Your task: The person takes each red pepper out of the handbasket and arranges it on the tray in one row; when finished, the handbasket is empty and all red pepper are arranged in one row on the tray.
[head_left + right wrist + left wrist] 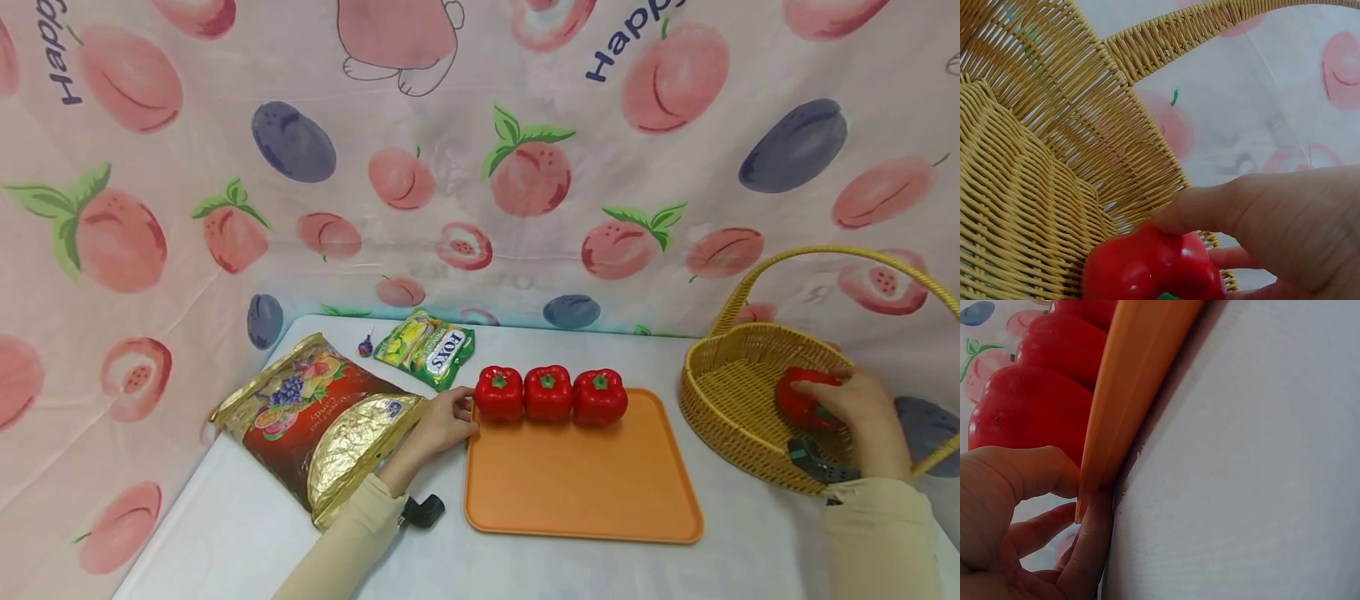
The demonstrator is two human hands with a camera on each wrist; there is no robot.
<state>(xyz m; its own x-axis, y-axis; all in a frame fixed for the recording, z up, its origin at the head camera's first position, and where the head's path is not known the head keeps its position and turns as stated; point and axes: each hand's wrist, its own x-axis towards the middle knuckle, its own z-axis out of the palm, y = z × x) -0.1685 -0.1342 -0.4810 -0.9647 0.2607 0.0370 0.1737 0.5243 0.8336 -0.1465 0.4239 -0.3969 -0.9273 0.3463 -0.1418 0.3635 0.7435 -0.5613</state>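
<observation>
Three red bell peppers (pixel 548 393) stand in a row along the far edge of an orange tray (pixel 577 492). My left hand (pixel 444 419) pinches the tray's far left corner, thumb on the rim beside the nearest pepper (pixel 1035 415) and a finger beneath, as the left wrist view shows. On the right, my right hand (pixel 862 408) holds another red bell pepper (pixel 806 398) inside a yellow wicker basket (pixel 708 417). In the right wrist view the thumb lies on top of this pepper (pixel 1147 265), close to the woven wall; the other fingers are partly hidden behind it.
Left of the tray lies a large brown and gold mixed fruit candy bag (pixel 315 417). Behind it are a green Fox's candy pouch (pixel 426 348) and a small lollipop (pixel 366 345). The basket's tall handle (pixel 825 252) arches over its opening. A fruit-printed cloth hangs behind the table.
</observation>
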